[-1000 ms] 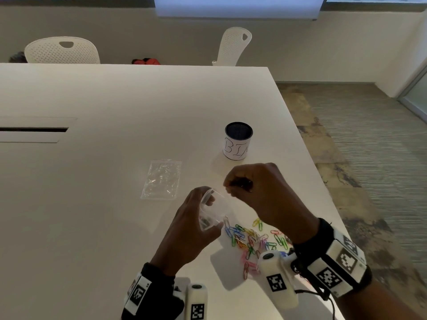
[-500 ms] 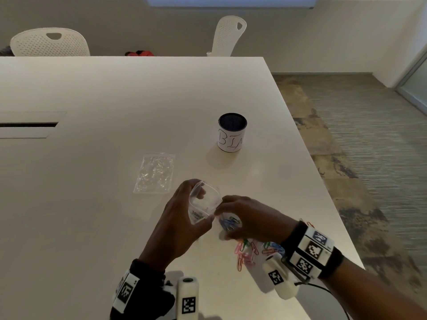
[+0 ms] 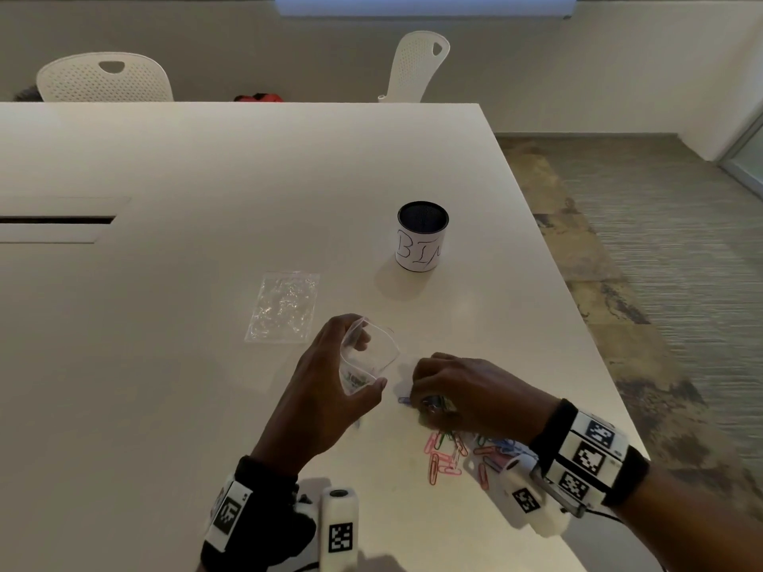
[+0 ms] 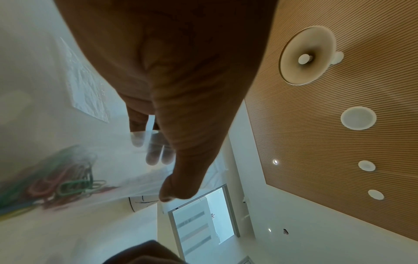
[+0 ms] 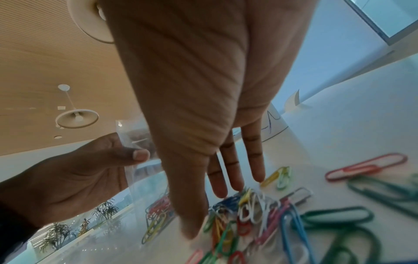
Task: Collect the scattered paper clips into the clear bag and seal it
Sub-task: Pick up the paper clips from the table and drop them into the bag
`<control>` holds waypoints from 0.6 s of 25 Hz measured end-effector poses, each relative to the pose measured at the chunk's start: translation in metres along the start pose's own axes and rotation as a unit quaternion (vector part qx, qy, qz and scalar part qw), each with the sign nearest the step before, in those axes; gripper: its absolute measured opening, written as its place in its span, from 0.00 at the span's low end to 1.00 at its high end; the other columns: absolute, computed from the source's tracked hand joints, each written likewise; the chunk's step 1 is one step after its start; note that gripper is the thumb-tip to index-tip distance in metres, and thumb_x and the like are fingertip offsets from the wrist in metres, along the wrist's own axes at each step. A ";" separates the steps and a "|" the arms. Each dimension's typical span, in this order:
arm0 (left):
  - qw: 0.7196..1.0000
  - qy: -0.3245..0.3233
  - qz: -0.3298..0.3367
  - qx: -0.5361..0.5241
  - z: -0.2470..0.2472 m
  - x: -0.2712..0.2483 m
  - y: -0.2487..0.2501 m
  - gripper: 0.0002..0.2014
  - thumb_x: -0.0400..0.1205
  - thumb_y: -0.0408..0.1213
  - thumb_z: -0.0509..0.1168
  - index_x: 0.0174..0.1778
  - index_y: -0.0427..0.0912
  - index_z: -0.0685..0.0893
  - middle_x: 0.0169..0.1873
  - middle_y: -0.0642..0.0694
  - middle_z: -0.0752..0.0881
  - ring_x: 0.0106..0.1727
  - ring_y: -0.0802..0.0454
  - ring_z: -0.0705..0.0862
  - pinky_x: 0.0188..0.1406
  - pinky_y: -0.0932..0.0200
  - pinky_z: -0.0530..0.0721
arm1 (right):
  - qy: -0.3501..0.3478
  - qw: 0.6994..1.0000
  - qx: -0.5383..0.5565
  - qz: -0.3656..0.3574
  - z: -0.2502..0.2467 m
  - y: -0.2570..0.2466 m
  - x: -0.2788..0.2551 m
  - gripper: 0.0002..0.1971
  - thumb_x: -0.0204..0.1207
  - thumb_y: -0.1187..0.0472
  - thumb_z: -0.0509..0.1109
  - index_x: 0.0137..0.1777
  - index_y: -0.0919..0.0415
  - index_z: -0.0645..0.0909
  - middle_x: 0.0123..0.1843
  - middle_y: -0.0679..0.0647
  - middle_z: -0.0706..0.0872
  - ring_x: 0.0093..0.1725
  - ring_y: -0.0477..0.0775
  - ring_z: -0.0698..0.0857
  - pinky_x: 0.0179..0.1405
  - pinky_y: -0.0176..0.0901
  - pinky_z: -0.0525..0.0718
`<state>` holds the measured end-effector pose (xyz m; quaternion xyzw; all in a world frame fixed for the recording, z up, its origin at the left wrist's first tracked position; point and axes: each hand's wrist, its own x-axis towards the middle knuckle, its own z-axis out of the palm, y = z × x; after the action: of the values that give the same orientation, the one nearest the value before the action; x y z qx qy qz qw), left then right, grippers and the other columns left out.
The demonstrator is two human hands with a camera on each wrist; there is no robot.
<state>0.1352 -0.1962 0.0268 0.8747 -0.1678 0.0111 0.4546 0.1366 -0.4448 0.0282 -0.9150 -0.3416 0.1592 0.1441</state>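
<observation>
- right hand was up at the mouth of the clear bag a second ago, now it's back down on the pile of paper clips near the table's right edge, so I'd say one batch just went in and the next grab is starting
- there are already some clips sitting in the bottom of the bag (the left wrist view shows green and pink ones through the plastic), but plenty are still loose on the table, so sealing is a good way off
- left hand grips the bag upright just above the table, thumb on one side and fingers on the other, mouth held open and facing up
- right hand's fingers are mostly straight and spread, tips down on the clips with the thumb coming in; can't tell if anything is actually pinched yet
- a second, crinkled bag lies flat further in, and the cup marked BIN stands toward the right edge, both untouched
</observation>
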 end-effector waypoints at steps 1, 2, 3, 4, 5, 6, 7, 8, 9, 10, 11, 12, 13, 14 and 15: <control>1.000 -0.002 -0.001 0.004 0.000 0.000 -0.001 0.31 0.74 0.41 0.80 0.70 0.56 0.72 0.56 0.59 0.83 0.62 0.58 0.84 0.56 0.82 0.75 | -0.008 1.000 -0.003 0.007 0.000 0.000 -0.003 0.22 0.80 0.44 0.74 0.74 0.42 0.79 0.72 0.44 0.79 0.61 0.38 0.77 0.56 0.34 0.84; 1.000 -0.003 -0.002 0.006 -0.001 0.000 -0.001 0.31 0.74 0.41 0.80 0.69 0.56 0.72 0.56 0.59 0.83 0.61 0.58 0.84 0.55 0.82 0.75 | -0.018 1.000 -0.015 0.012 0.000 0.001 -0.006 0.28 0.78 0.40 0.74 0.77 0.38 0.74 0.75 0.43 0.76 0.63 0.39 0.76 0.58 0.37 0.84; 1.000 -0.003 -0.004 0.008 -0.001 -0.001 -0.001 0.31 0.74 0.41 0.80 0.69 0.56 0.72 0.56 0.59 0.83 0.61 0.59 0.84 0.54 0.82 0.75 | -0.025 0.999 -0.034 0.014 0.002 0.001 -0.009 0.32 0.76 0.39 0.75 0.80 0.36 0.70 0.77 0.43 0.74 0.67 0.41 0.75 0.61 0.40 0.84; 1.000 -0.003 -0.005 0.010 -0.001 -0.002 -0.001 0.31 0.74 0.42 0.80 0.69 0.56 0.72 0.56 0.59 0.82 0.61 0.59 0.84 0.53 0.82 0.75 | -0.032 0.998 -0.049 0.015 0.005 0.000 -0.011 0.35 0.76 0.39 0.75 0.82 0.35 0.67 0.79 0.44 0.72 0.71 0.44 0.74 0.62 0.42 0.84; 1.000 -0.003 -0.005 0.011 -0.001 -0.002 -0.001 0.31 0.74 0.42 0.80 0.69 0.56 0.72 0.55 0.60 0.82 0.61 0.58 0.84 0.53 0.82 0.76 | -0.036 0.998 -0.056 0.017 0.006 -0.001 -0.012 0.35 0.77 0.41 0.75 0.83 0.34 0.66 0.80 0.44 0.70 0.73 0.45 0.73 0.62 0.41 0.84; 1.000 -0.003 -0.005 0.010 -0.001 -0.003 -0.001 0.31 0.74 0.42 0.80 0.69 0.56 0.72 0.55 0.60 0.82 0.60 0.58 0.84 0.53 0.81 0.76 | -0.037 0.998 -0.055 0.021 0.008 -0.003 -0.013 0.33 0.79 0.43 0.74 0.83 0.35 0.66 0.80 0.45 0.70 0.73 0.46 0.73 0.61 0.38 0.83; 1.000 -0.004 -0.005 0.009 -0.002 -0.003 -0.001 0.31 0.74 0.42 0.80 0.69 0.56 0.72 0.55 0.60 0.82 0.60 0.58 0.84 0.53 0.81 0.76 | -0.035 0.998 -0.050 0.024 0.009 -0.006 -0.014 0.31 0.81 0.46 0.72 0.83 0.36 0.67 0.80 0.46 0.71 0.72 0.46 0.74 0.60 0.37 0.83; 1.000 -0.004 -0.004 0.008 -0.002 -0.003 -0.001 0.31 0.74 0.42 0.80 0.69 0.56 0.72 0.55 0.59 0.82 0.60 0.58 0.84 0.54 0.80 0.76 | -0.031 0.998 -0.046 0.026 0.009 -0.009 -0.014 0.28 0.83 0.48 0.71 0.82 0.38 0.69 0.79 0.47 0.72 0.70 0.46 0.76 0.60 0.37 0.84; 1.000 -0.003 -0.003 0.008 -0.002 -0.003 0.000 0.31 0.74 0.41 0.80 0.69 0.56 0.72 0.55 0.59 0.82 0.60 0.58 0.84 0.55 0.78 0.76 | -0.024 0.998 -0.045 0.026 0.010 -0.011 -0.013 0.25 0.85 0.51 0.69 0.81 0.39 0.71 0.77 0.48 0.74 0.68 0.46 0.78 0.59 0.39 0.86; 1.000 -0.002 -0.001 0.008 -0.003 -0.003 0.000 0.31 0.74 0.41 0.80 0.69 0.56 0.72 0.55 0.59 0.82 0.60 0.58 0.84 0.56 0.75 0.77 | -0.014 0.999 -0.044 0.023 0.010 -0.014 -0.012 0.22 0.86 0.53 0.68 0.79 0.41 0.73 0.75 0.49 0.77 0.65 0.47 0.80 0.58 0.41 0.88; 1.000 -0.002 0.000 0.010 -0.003 -0.002 0.000 0.30 0.74 0.41 0.80 0.68 0.56 0.72 0.55 0.60 0.82 0.60 0.59 0.84 0.57 0.74 0.78 | -0.007 0.999 -0.041 0.024 0.011 -0.015 -0.012 0.19 0.86 0.54 0.67 0.77 0.43 0.76 0.73 0.49 0.79 0.63 0.47 0.81 0.58 0.43 0.89; 1.000 -0.002 0.001 0.011 -0.003 -0.003 -0.001 0.30 0.75 0.41 0.80 0.68 0.56 0.72 0.55 0.59 0.82 0.60 0.59 0.83 0.58 0.72 0.78 | 0.000 0.999 -0.036 0.025 0.011 -0.017 -0.012 0.17 0.87 0.55 0.67 0.74 0.45 0.79 0.71 0.49 0.80 0.61 0.46 0.82 0.57 0.43 0.89; 1.000 -0.003 0.002 0.011 -0.004 -0.003 -0.001 0.30 0.75 0.41 0.80 0.68 0.56 0.72 0.54 0.59 0.83 0.60 0.58 0.83 0.58 0.71 0.78 | 0.002 0.999 -0.033 0.030 0.012 -0.018 -0.011 0.16 0.87 0.55 0.67 0.73 0.46 0.81 0.69 0.49 0.81 0.60 0.46 0.82 0.57 0.43 0.89; 1.000 -0.003 0.003 0.011 -0.004 -0.002 -0.001 0.30 0.74 0.41 0.80 0.68 0.56 0.72 0.54 0.59 0.83 0.60 0.58 0.84 0.59 0.70 0.78 | 0.004 0.999 -0.032 0.034 0.013 -0.019 -0.010 0.15 0.87 0.55 0.67 0.71 0.47 0.82 0.68 0.49 0.82 0.59 0.46 0.82 0.57 0.43 0.89; 1.000 -0.004 0.004 0.012 -0.005 -0.002 -0.001 0.30 0.74 0.41 0.80 0.68 0.56 0.72 0.55 0.59 0.83 0.60 0.57 0.84 0.59 0.70 0.78 | 0.006 0.999 -0.034 0.040 0.015 -0.020 -0.009 0.14 0.86 0.56 0.67 0.71 0.48 0.82 0.67 0.49 0.82 0.58 0.46 0.82 0.57 0.43 0.88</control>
<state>0.1339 -0.1913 0.0286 0.8796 -0.1727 0.0115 0.4432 0.1128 -0.4344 0.0242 -0.9332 -0.3090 0.1479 0.1082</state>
